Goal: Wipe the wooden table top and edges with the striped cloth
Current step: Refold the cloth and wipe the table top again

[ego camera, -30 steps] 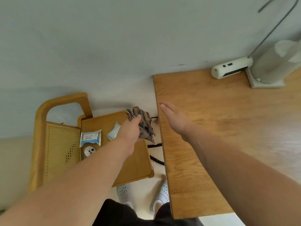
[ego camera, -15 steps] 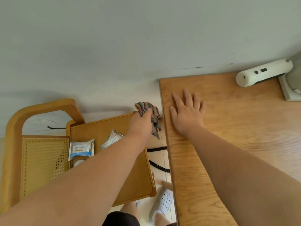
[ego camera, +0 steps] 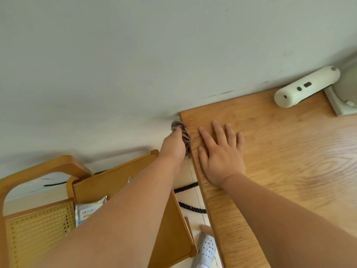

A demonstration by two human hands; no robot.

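Observation:
The wooden table (ego camera: 286,151) fills the right side, its left edge running up to the wall. My left hand (ego camera: 173,147) grips the bunched striped cloth (ego camera: 183,132) and holds it against that left edge, close to the far corner by the wall. Most of the cloth is hidden between my hand and the edge. My right hand (ego camera: 222,153) lies flat, fingers spread, on the table top just right of the cloth.
A white handheld device (ego camera: 305,87) and a grey stand base (ego camera: 342,101) sit at the table's far right. A low wooden side table (ego camera: 119,182) with packets (ego camera: 87,211) stands left, beside a cane chair (ego camera: 38,229). Black cables (ego camera: 190,206) and a slipper (ego camera: 205,252) lie on the floor.
My left hand carried the cloth from above the side table forward to the table's left edge near the wall. My right hand came down flat on the table top.

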